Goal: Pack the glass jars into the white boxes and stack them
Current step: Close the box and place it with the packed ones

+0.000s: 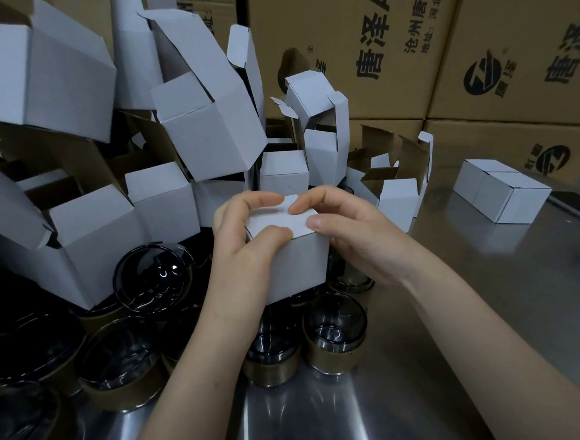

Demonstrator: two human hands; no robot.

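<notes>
White box [294,257] upright, top flap folded down, just above smoky glass jars [335,330]. Open boxes [206,129] heaped behind. Closed pair [501,194] far right.

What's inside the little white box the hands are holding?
It can't be seen. The white box is covered by its top flap, which the left hand and right hand hold down. Only cardboard shows.
</notes>
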